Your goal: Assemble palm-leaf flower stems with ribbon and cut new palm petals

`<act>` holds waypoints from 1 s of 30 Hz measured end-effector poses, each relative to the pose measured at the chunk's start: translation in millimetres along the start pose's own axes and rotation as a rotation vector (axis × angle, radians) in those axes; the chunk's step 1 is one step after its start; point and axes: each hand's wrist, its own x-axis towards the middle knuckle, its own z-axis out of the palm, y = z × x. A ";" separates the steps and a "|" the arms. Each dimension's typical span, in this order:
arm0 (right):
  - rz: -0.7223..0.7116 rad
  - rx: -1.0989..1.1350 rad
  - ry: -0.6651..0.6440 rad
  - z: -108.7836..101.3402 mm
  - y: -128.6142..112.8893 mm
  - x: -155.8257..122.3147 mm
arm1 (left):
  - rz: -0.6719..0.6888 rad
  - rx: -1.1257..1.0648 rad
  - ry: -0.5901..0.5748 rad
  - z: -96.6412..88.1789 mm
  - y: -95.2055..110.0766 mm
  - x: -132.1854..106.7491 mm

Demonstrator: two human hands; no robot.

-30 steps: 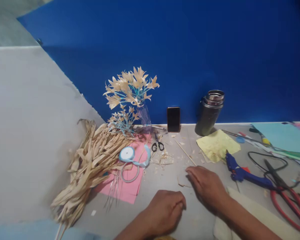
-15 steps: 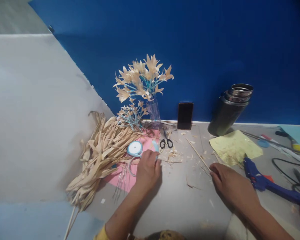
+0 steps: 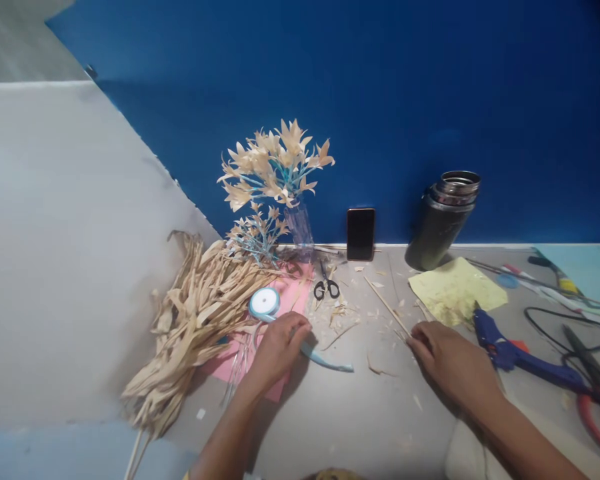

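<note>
My left hand (image 3: 280, 345) is closed in a pinch on a light blue ribbon (image 3: 326, 362), whose loose end reaches right across the table. The ribbon's spool (image 3: 264, 303) lies just behind that hand, on pink paper (image 3: 297, 291). My right hand (image 3: 453, 360) has its fingers pressed together on the near end of a thin straw-coloured stick (image 3: 386, 305). The stick points away to the upper left. Small black-handled scissors (image 3: 326, 287) lie among dry scraps between the hands. Several thin wires (image 3: 237, 370) rest left of my left hand.
Dried husks (image 3: 200, 320) are heaped at left, beside husk flowers (image 3: 280, 163) in a clear vase (image 3: 299, 230). A phone (image 3: 361, 233) and a dark flask (image 3: 443, 223) stand by the blue wall. Yellow paper (image 3: 457, 287), a blue glue gun (image 3: 525, 363) and red-handled scissors (image 3: 593, 400) lie right.
My left hand has drawn the ribbon toward me, and its loose end now trails out to the right. My right hand keeps its pinch on the stick. The view has shifted slightly.
</note>
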 end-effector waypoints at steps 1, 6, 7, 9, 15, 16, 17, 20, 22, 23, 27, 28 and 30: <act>-0.003 -0.006 0.005 1.4 0.5 0.1 | -0.026 0.014 0.033 -1.1 0.3 2.4; -0.016 -0.031 0.006 4.7 1.1 1.9 | 0.020 0.056 0.034 -2.2 9.6 18.3; -0.012 -0.033 0.005 4.2 0.7 2.1 | 0.035 0.050 0.022 -0.9 12.5 20.7; 0.011 -0.008 0.011 2.7 -0.4 1.9 | 0.053 0.030 -0.002 2.8 17.5 23.6; -0.001 0.088 0.073 2.3 -3.9 -1.3 | 0.033 0.026 -0.034 10.6 17.3 22.5; -0.011 0.076 0.064 3.1 -3.8 -1.3 | 0.025 0.035 -0.031 10.7 15.8 21.9; -0.018 0.061 0.051 3.9 -3.5 -1.1 | 0.019 0.043 -0.030 10.8 14.5 21.6; -0.013 0.021 0.028 5.6 -1.8 0.3 | 0.017 0.047 -0.043 12.1 12.9 23.4; 0.004 0.012 0.030 5.5 -0.8 1.5 | 0.031 0.049 -0.067 13.6 14.6 27.4; 0.011 0.009 0.027 4.9 -0.6 2.0 | 0.042 0.056 -0.082 14.3 16.2 30.1; 0.018 0.020 -0.001 0.4 -2.0 1.9 | 0.079 0.104 -0.097 13.8 23.8 41.0; 0.025 0.040 -0.002 -1.1 -3.1 1.1 | 0.078 0.114 -0.092 13.1 25.4 43.1; 0.033 0.104 -0.009 -3.8 -6.2 -1.5 | 0.074 0.136 -0.090 11.7 27.6 46.9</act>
